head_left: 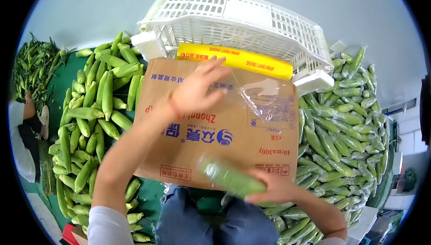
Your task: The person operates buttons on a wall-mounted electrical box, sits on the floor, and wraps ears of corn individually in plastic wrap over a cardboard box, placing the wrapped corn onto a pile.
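My right hand (271, 186) is closed around the lower end of an ear of corn in its green husk (231, 177). Clear film covers that ear, and its far end is blurred by motion over the front of the cardboard box (179, 155). Above the box's far half is my left hand (200, 88), fingers spread and nothing visibly held. Just right of its fingertips, a loose sheet of clear cling film (258, 99) lies on the cardboard. The film comes from a yellow cling film roll (238, 59) along the box's back edge.
A white plastic crate (242, 9) stands behind the roll. Unwrapped corn ears (92, 115) are heaped at left, film-wrapped ears (341, 133) at right. Another person's leg (33, 115) shows at far left beside a pile of husk trimmings (36, 63).
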{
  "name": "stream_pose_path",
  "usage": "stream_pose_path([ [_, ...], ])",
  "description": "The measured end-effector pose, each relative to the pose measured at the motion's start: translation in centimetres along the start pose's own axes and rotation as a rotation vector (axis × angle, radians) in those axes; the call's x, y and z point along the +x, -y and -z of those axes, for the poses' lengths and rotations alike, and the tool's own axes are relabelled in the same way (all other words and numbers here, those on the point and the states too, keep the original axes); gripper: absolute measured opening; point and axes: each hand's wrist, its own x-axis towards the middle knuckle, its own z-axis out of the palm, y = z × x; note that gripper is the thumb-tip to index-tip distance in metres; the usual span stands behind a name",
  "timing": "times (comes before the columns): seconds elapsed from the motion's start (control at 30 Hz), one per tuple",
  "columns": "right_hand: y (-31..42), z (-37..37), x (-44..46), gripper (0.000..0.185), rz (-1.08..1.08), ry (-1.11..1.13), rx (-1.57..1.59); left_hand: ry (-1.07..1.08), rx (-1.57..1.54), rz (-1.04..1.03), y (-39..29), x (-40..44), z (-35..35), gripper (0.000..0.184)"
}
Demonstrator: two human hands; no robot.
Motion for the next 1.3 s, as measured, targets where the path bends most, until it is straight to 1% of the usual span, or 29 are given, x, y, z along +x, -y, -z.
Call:
stream_pose_path([
  [0.03, -0.5, -0.1, 0.0, 0.063, -0.125, -0.158, 0.332, -0.127, -0.092, -0.023, -3.5, -2.0, 0.0, 0.049],
  [0.07, -0.8, -0.6, -0.1, 0.063, -0.254, -0.319, 0.677, -0.114, -0.044, -0.171, -6.6, -3.2, -0.6, 0.048],
  [0.1, -0.5, -1.0, 0.2, 0.063, -0.229, -0.181, 0.892, -0.107, 0.010, -0.315, -8.7, -3.8, -1.1, 0.047],
  [0.17, 0.8, -0.3, 2.3, 0.066, -0.160, 0.146, 1.262, -0.403, -0.039, -0.227, -8.3, -4.0, -2.2, 0.052],
  [0.2, 1.4, -0.2, 3.4, 0.077, 0.039, 0.321, 1.236, -0.479, -0.295, -0.140, -8.6, -3.6, -2.4, 0.055],
  [0.23, 1.8, -0.8, 4.8, 0.080, 0.139, 0.503, 1.466, -0.581, -0.563, -0.076, -8.7, -3.2, -2.6, 0.059],
  [0.3, 1.8, -3.2, 7.7, 0.086, 0.359, 0.876, 1.924, -0.572, -1.448, 0.097, -10.7, -1.8, -1.9, 0.061],
  [0.33, 1.0, -4.5, 9.2, 0.090, 0.460, 0.954, 1.890, -0.598, -1.836, 0.157, -11.5, -1.1, -1.5, 0.061],
  [0.43, 1.4, -4.9, 8.5, 0.085, 0.308, 0.718, 1.845, -0.613, -1.781, 0.350, -8.7, -2.8, -2.5, 0.040],
  [0.5, 1.2, -3.3, 6.6, 0.077, 0.019, 0.330, 1.658, -0.718, -1.339, 0.689, -8.4, -3.8, -1.9, 0.021],
  [0.53, -0.4, -2.8, 6.3, 0.065, 0.133, 0.243, 1.414, -0.802, -1.257, 0.722, -7.9, -4.4, -2.0, 0.016],
  [0.63, -2.4, -1.7, 5.0, 0.066, 0.287, -0.491, -0.215, -0.782, -0.994, 0.738, -7.1, -7.8, -2.9, 0.018],
  [0.67, -2.5, -0.7, 4.5, 0.060, 0.296, -0.593, -0.431, -0.781, -0.917, 0.734, -7.3, -9.0, -3.4, 0.021],
  [0.7, -2.0, -0.1, 3.6, 0.057, 0.356, -0.662, -0.551, -0.707, -0.592, 0.783, -7.3, -10.3, -3.3, 0.026],
  [0.73, -1.1, 0.5, 2.5, 0.053, 0.405, -0.730, -0.683, -0.707, -0.474, 0.801, -6.4, -11.8, -3.8, 0.028],
  [0.77, -0.5, 1.1, 1.4, 0.050, 0.440, -0.793, -0.824, -0.567, -0.310, 0.735, -8.1, -11.2, -2.6, 0.030],
  [0.8, -0.3, 1.5, 0.7, 0.046, 0.662, -0.958, -0.886, -0.571, -0.614, 0.836, -8.7, -11.5, -2.9, 0.034],
  [0.83, 0.4, 3.1, 0.2, 0.050, 0.832, -0.975, -0.769, -0.618, -0.937, 0.956, -9.4, -11.7, -3.4, 0.038],
  [0.87, 0.6, 3.8, -0.3, 0.051, 0.960, -0.909, -0.443, -0.688, -1.208, 1.092, -10.1, -12.0, -3.8, 0.042],
  [0.9, 0.7, 4.4, -0.8, 0.052, 1.098, -0.829, -0.120, -0.297, -1.248, 1.170, -11.2, -12.5, -3.2, 0.053],
  [0.93, 0.6, 4.4, -0.8, 0.050, 1.154, -0.627, 0.419, -0.197, -1.265, 1.267, -12.5, -12.4, -4.1, 0.060],
  [0.97, 0.5, 4.5, -0.6, 0.049, 1.171, -0.376, 0.954, 0.036, -1.262, 1.358, -12.3, -13.7, -4.5, 0.067],
  [1.03, -0.7, 5.7, -0.1, 0.046, 1.318, -0.256, 1.096, 0.233, -1.099, 1.257, -13.7, -14.7, -5.1, 0.066],
  [1.07, -1.1, 6.4, -0.3, 0.044, 1.391, -0.187, 1.172, 0.139, -0.983, 1.074, -14.4, -14.4, -5.3, 0.063],
  [1.13, -1.3, 7.3, -2.4, 0.044, 1.460, -0.386, 1.277, -0.045, -0.752, 0.718, -16.4, -13.1, -5.9, 0.061],
  [1.2, -2.5, 7.5, -3.0, 0.053, 1.558, -0.593, 1.347, -0.031, -0.458, 0.153, -16.9, -9.3, -6.6, 0.054],
  [1.23, -2.4, 5.9, -2.5, 0.055, 1.325, -0.794, 1.292, -0.032, -0.305, -0.135, -17.3, -6.5, -7.1, 0.050],
  [1.27, -2.1, 2.9, -1.5, 0.057, 1.094, -0.967, 1.211, 0.035, -0.256, -0.140, -18.2, -4.5, -8.1, 0.053],
  [1.3, -3.3, 1.3, -1.7, 0.060, 0.872, -1.097, 0.946, 0.103, -0.208, -0.137, -19.4, -2.7, -9.1, 0.060],
])
